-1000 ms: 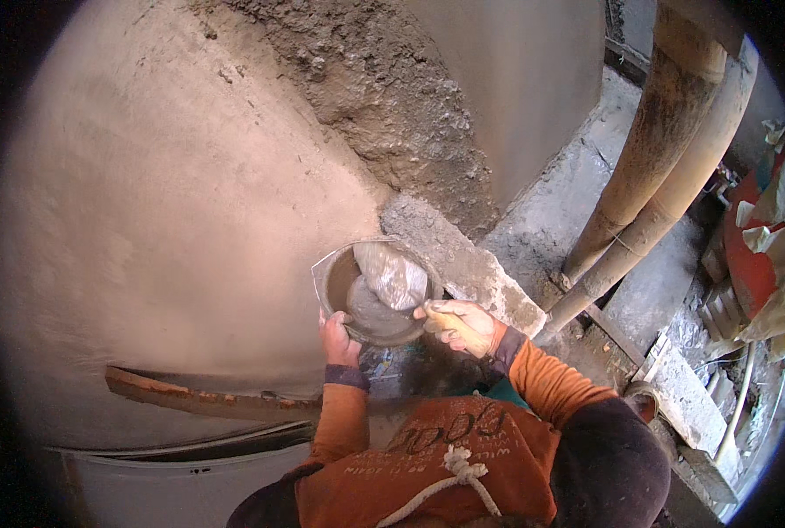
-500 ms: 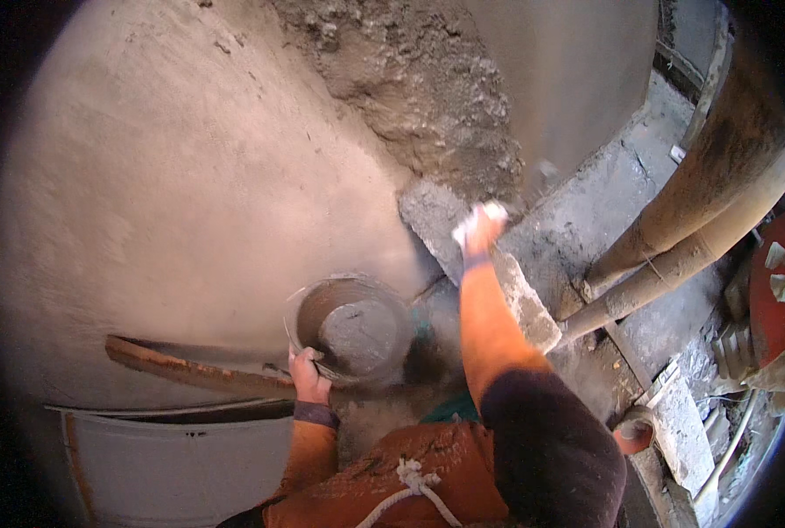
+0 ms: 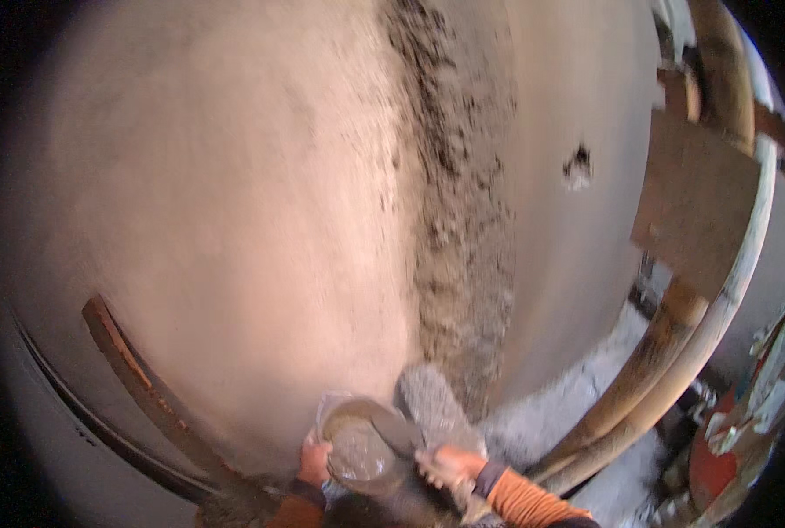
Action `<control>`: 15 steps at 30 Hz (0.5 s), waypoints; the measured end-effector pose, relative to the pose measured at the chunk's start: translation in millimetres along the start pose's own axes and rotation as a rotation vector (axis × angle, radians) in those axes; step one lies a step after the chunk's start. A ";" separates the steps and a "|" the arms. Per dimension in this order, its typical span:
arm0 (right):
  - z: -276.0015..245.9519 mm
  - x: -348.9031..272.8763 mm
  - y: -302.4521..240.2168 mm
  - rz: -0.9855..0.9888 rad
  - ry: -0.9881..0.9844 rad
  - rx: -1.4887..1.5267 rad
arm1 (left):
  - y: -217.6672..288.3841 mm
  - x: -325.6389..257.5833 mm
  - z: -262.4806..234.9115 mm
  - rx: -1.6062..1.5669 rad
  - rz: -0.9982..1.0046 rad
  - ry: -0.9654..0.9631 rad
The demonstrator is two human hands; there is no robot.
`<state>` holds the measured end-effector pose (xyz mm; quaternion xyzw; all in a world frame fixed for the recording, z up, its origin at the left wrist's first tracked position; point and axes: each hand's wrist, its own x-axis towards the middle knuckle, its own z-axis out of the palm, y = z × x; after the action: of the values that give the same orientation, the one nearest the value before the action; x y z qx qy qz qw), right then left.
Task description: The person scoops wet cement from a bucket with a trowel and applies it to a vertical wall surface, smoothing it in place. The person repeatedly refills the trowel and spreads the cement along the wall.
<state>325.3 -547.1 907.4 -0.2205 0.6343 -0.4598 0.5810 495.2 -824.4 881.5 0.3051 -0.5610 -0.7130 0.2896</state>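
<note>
A round bucket of wet grey mortar stands low in the view, against the foot of the wall. My left hand is closed on its left rim. From the right, my right hand grips a trowel, whose dark blade reaches over the bucket's right side. The handle is mostly hidden in my fingers. Just behind that hand lies a rough grey block.
Rough mortar fills a vertical strip between the smooth left wall and the right wall face, which has a small hole. Long poles curve along the right. A rusty strip leans at left.
My view has tilted up along the wall. My right hand has come from above the block to the bucket, where the trowel now shows. My left hand stays on the rim.
</note>
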 end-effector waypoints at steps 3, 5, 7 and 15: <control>5.4 40.3 78.0 0.148 -0.106 0.420 | -14.1 -15.7 41.3 0.038 0.044 -0.240; -1.0 43.5 108.4 0.043 -0.418 0.872 | 1.3 -43.9 60.1 0.029 0.006 -0.230; 11.1 16.0 100.6 -0.053 -0.475 0.998 | 7.3 -49.9 64.3 -0.116 -0.022 -0.230; 33.0 -97.0 17.2 -0.643 -0.145 1.095 | -61.3 -36.6 1.1 1.316 0.670 -0.124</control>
<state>382.8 -470.7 948.1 -0.1015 0.1689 -0.8526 0.4839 513.7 -783.6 825.9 0.1873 -0.9507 -0.1185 0.2168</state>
